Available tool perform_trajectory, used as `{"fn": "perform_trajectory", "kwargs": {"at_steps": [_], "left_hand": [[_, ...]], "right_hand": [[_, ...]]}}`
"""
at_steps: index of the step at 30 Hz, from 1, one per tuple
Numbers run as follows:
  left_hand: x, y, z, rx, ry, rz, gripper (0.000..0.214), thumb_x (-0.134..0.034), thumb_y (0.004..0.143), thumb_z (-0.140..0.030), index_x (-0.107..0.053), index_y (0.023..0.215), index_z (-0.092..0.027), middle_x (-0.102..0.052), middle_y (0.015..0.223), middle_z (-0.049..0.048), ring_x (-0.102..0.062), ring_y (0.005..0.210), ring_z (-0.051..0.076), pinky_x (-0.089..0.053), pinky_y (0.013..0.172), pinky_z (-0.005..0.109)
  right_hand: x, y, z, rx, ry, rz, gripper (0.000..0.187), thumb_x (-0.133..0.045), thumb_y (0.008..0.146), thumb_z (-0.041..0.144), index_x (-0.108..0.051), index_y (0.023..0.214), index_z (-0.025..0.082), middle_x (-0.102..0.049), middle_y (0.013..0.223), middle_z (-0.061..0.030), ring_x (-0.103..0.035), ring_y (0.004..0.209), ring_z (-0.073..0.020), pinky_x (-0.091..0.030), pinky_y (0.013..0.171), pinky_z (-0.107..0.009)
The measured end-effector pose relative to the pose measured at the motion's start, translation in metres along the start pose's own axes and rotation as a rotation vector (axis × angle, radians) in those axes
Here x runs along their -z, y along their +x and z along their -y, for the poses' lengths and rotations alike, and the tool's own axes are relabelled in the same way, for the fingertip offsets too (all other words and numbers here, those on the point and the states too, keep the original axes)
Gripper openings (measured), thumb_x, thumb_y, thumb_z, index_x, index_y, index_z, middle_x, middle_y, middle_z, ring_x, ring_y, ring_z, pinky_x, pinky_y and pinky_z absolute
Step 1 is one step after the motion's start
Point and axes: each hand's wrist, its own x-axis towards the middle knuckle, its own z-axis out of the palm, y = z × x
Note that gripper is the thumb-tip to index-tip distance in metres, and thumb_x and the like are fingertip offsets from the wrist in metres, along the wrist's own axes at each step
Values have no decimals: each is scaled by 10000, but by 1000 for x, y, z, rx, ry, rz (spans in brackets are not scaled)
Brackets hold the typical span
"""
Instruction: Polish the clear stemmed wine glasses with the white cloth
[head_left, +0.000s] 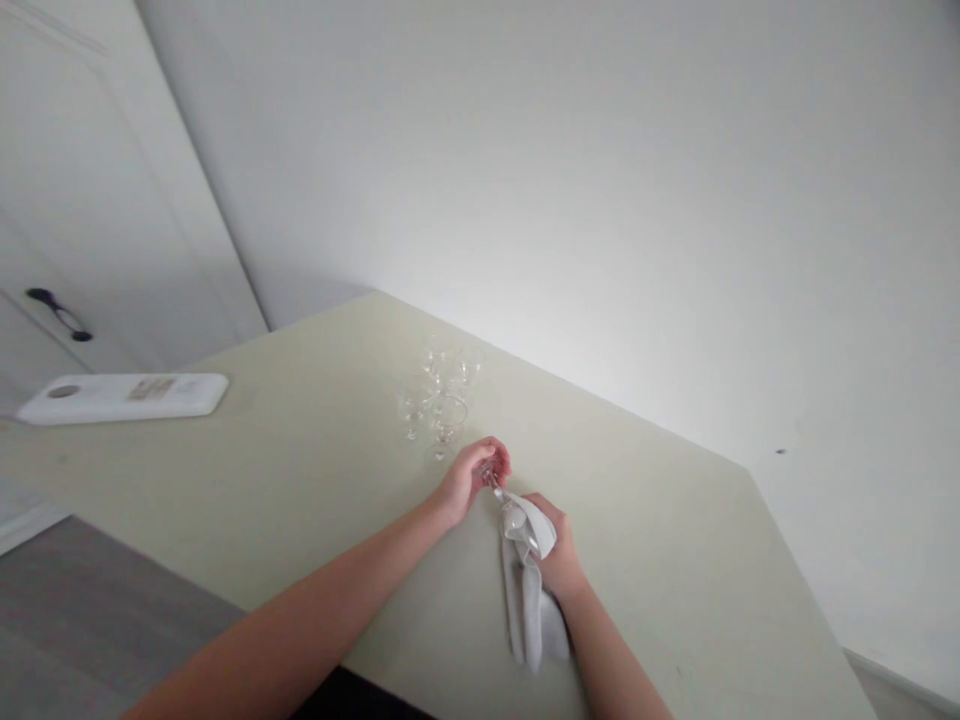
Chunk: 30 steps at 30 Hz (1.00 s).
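My left hand [474, 478] is closed around the foot and lower stem of a clear stemmed glass [514, 520]. The glass lies tilted, its bowl toward me and to the right. Against the bowl, my right hand [553, 540] presses a light grey cloth [529, 610], whose folds hang down toward the table. The right fingers are partly hidden by the cloth. Just beyond my left hand stands a group of several clear stemmed glasses [442, 395], close together on the table.
The pale greenish table [315, 470] reaches back to a white wall [570, 200]. At its left end lies a white flat board-like object [180, 396] with a hole and a label. A white cabinet [97, 190] with a dark handle [60, 315] stands at the left.
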Motion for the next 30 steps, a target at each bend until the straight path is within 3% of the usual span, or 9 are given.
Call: {"fn": "perform_trajectory", "kwargs": {"at_steps": [8,30], "left_hand": [[-4,-5,-5,-54,-55,-23,241,-584,777,-399,-608,719,-166,-594,647,15,-523,554,120,-396,536,236],[-2,-1,-1,-40,-18,-40,228,-581,767,-391,-586,706,-172,-568,606,1,-508,519,113,-375,502,230]], "right_hand": [[0,0,1,-13,-51,-1,199,-617,720,174,-696,902,189,-698,764,-19,-601,678,-170,-459,595,-259],[-2,0,1,-12,-18,2,182,-630,718,161,-678,891,191,-668,729,7,-573,624,-147,-434,565,-250]]}}
